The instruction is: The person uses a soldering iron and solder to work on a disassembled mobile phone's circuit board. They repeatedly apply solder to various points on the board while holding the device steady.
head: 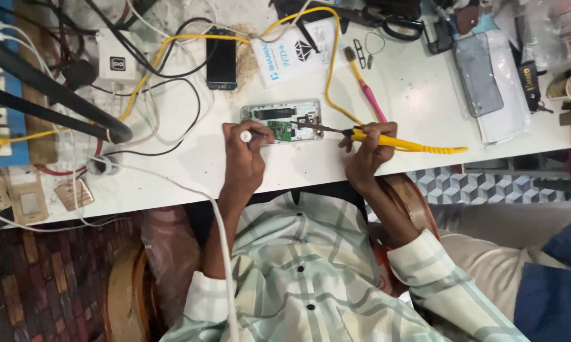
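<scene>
On the white surface (298, 168) lies the opened phone (284, 120), just past our hands. Our right hand (366, 147) pinches the yellow soldering iron (399, 143), tip on the board. Our left hand (244, 152) is closed around a white-tipped tool (245, 135). We think we are soldering; the tip must stay steady.

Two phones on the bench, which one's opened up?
The white-framed phone between the hands: its back is off, showing a green circuit board, with the yellow soldering iron tip on it. The black phone behind lies closed.
</scene>
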